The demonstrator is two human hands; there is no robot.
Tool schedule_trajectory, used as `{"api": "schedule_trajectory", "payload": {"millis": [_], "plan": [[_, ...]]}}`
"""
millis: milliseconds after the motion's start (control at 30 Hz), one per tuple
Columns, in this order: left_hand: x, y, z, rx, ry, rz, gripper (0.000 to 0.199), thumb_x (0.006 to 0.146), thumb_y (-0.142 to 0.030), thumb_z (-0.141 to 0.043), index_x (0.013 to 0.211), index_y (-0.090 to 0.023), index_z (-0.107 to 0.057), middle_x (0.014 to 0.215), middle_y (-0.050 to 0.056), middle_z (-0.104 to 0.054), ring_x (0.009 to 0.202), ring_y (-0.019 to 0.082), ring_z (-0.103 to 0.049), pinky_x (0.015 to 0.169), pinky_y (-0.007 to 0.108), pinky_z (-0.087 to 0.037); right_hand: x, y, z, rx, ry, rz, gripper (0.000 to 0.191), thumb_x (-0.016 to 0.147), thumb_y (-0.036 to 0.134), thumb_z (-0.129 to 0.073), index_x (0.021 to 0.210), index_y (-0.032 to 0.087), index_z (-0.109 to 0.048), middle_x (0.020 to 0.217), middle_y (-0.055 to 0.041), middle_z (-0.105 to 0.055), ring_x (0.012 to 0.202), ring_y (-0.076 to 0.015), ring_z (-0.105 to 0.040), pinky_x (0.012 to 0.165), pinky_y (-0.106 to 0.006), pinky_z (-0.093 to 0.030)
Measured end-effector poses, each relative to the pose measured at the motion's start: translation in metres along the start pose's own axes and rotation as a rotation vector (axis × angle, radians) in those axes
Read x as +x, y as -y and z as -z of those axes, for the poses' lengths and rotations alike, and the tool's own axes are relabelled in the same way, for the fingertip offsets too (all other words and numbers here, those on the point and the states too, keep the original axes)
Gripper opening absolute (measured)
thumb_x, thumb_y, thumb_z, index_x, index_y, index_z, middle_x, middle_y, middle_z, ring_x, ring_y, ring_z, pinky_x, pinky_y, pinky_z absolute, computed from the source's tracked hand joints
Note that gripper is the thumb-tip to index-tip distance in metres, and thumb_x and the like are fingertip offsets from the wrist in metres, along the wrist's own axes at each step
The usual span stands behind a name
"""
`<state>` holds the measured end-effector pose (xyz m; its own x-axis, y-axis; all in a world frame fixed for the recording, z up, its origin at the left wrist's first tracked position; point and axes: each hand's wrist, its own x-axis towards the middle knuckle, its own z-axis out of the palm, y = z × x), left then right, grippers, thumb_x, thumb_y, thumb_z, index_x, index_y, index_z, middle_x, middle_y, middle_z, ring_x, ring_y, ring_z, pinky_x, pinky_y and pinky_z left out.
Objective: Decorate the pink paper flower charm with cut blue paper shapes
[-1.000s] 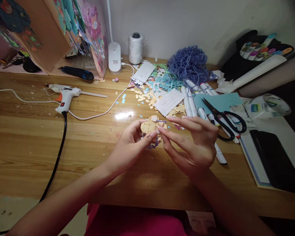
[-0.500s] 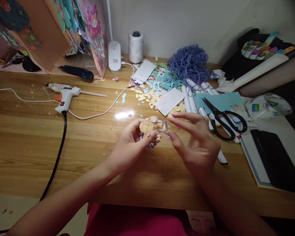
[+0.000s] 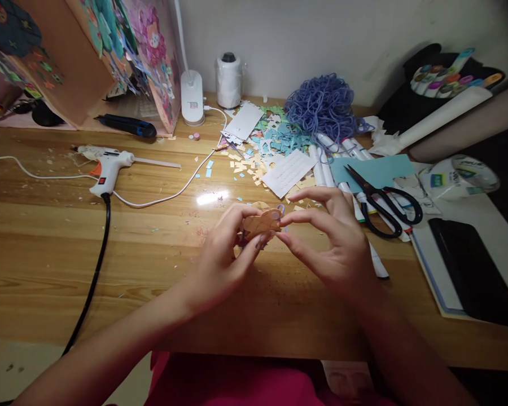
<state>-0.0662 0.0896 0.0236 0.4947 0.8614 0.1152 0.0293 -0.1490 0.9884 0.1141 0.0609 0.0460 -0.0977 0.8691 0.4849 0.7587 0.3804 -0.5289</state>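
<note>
A tan paper cutout (image 3: 260, 224) with rounded edges, drawn lines and a pale round dot is tilted up in my left hand (image 3: 226, 248), thumb in front and fingers behind. More tan layers and purple bits show behind and below it. A thin purple cord (image 3: 281, 208) loops out at its upper right. At the cutout's right edge, the thumb and index finger of my right hand (image 3: 336, 242) pinch the cord, the other fingers stretched out above. The exact contact between these fingertips is partly hidden.
A hot glue gun (image 3: 110, 169) lies at the left, its black cable (image 3: 95, 270) running off the front edge. Paper scraps (image 3: 275, 135), a purple cord heap (image 3: 322, 107), markers (image 3: 322, 169), black scissors (image 3: 381, 200), clear tape (image 3: 459, 177) and a black phone-like slab (image 3: 469, 270) lie behind and right.
The cutout has tipped up in my left hand, so its face looks different. My right hand has moved left, its fingertips now at the cutout's edge. The view has shifted slightly.
</note>
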Motion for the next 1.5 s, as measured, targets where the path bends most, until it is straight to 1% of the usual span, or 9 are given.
{"api": "schedule_trajectory", "payload": {"millis": [100, 300, 433, 567, 767, 1033, 1200, 1367, 1500], "plan": [[-0.0009, 0.0024, 0.0004, 0.030, 0.006, -0.023, 0.020, 0.090, -0.024, -0.053, 0.110, -0.024, -0.048, 0.106, 0.008, -0.060, 0.089, 0.017, -0.059, 0.073, 0.027, -0.049, 0.0005, -0.0004, 0.0018, 0.015, 0.031, 0.022, 0.007, 0.081, 0.022, -0.067, 0.087, 0.023, -0.065, 0.107, -0.0076, -0.058, 0.102, -0.0252, -0.053, 0.089, -0.044, -0.040], [-0.0003, 0.0021, -0.0002, 0.143, 0.020, -0.084, 0.017, 0.090, -0.021, -0.053, 0.107, -0.025, -0.049, 0.101, 0.006, -0.058, 0.085, 0.016, -0.056, 0.069, 0.026, -0.045, 0.0016, -0.0003, 0.0025, 0.009, 0.015, 0.054, 0.005, 0.082, 0.018, -0.064, 0.082, 0.022, -0.063, 0.099, -0.0067, -0.060, 0.100, -0.0242, -0.053, 0.087, -0.043, -0.040], [0.0012, 0.0000, -0.0003, 0.172, 0.004, -0.123, 0.016, 0.090, -0.019, -0.053, 0.105, -0.024, -0.049, 0.098, 0.005, -0.057, 0.085, 0.016, -0.055, 0.068, 0.026, -0.044, 0.0017, -0.0013, 0.0031, -0.013, 0.015, 0.070, 0.006, 0.082, 0.018, -0.065, 0.084, 0.023, -0.063, 0.103, -0.0063, -0.060, 0.102, -0.0251, -0.053, 0.088, -0.044, -0.040], [0.0017, -0.0002, 0.0000, 0.169, 0.010, -0.121, 0.015, 0.090, -0.018, -0.052, 0.104, -0.024, -0.049, 0.100, 0.006, -0.057, 0.087, 0.017, -0.056, 0.068, 0.026, -0.044, 0.0008, -0.0007, 0.0020, -0.006, 0.037, 0.088, 0.007, 0.083, 0.018, -0.063, 0.086, 0.023, -0.061, 0.101, -0.0067, -0.060, 0.104, -0.0265, -0.052, 0.090, -0.047, -0.040], [0.0025, -0.0002, -0.0003, 0.211, -0.003, -0.148, 0.015, 0.089, -0.016, -0.053, 0.102, -0.024, -0.049, 0.098, 0.004, -0.057, 0.086, 0.016, -0.055, 0.069, 0.026, -0.044, -0.0011, 0.0026, -0.0025, -0.054, -0.012, 0.111, 0.009, 0.083, 0.014, -0.061, 0.085, 0.022, -0.060, 0.094, -0.0078, -0.058, 0.109, -0.0301, -0.049, 0.094, -0.052, -0.038], [0.0010, 0.0018, 0.0001, 0.113, 0.016, -0.081, 0.019, 0.090, -0.018, -0.052, 0.108, -0.024, -0.049, 0.104, 0.007, -0.058, 0.093, 0.019, -0.058, 0.071, 0.028, -0.046, -0.0006, -0.0004, 0.0003, -0.054, 0.027, 0.056, 0.007, 0.080, 0.021, -0.068, 0.085, 0.024, -0.064, 0.107, -0.0081, -0.058, 0.107, -0.0285, -0.050, 0.090, -0.048, -0.040], [0.0012, 0.0024, -0.0002, 0.163, 0.026, -0.098, 0.016, 0.090, -0.017, -0.051, 0.105, -0.024, -0.049, 0.101, 0.006, -0.056, 0.088, 0.018, -0.056, 0.071, 0.028, -0.045, -0.0002, 0.0006, -0.0005, -0.039, 0.028, 0.087, 0.008, 0.082, 0.016, -0.064, 0.083, 0.023, -0.062, 0.101, -0.0071, -0.060, 0.108, -0.0287, -0.050, 0.093, -0.050, -0.040], [0.0023, 0.0024, -0.0016, 0.188, 0.011, -0.146, 0.016, 0.089, -0.015, -0.052, 0.103, -0.023, -0.050, 0.100, 0.006, -0.056, 0.092, 0.018, -0.055, 0.073, 0.028, -0.046, -0.0003, 0.0045, -0.0032, -0.068, -0.008, 0.097, 0.014, 0.081, 0.010, -0.059, 0.081, 0.024, -0.063, 0.094, -0.0070, -0.059, 0.108, -0.0314, -0.050, 0.093, -0.055, -0.040], [0.0023, 0.0034, -0.0014, 0.172, 0.018, -0.139, 0.016, 0.090, -0.015, -0.051, 0.104, -0.023, -0.049, 0.102, 0.007, -0.055, 0.096, 0.019, -0.055, 0.078, 0.030, -0.047, -0.0017, 0.0057, -0.0054, -0.067, -0.042, 0.074, 0.017, 0.081, 0.008, -0.058, 0.082, 0.024, -0.063, 0.091, -0.0067, -0.059, 0.108, -0.0314, -0.049, 0.092, -0.054, -0.040]]}}
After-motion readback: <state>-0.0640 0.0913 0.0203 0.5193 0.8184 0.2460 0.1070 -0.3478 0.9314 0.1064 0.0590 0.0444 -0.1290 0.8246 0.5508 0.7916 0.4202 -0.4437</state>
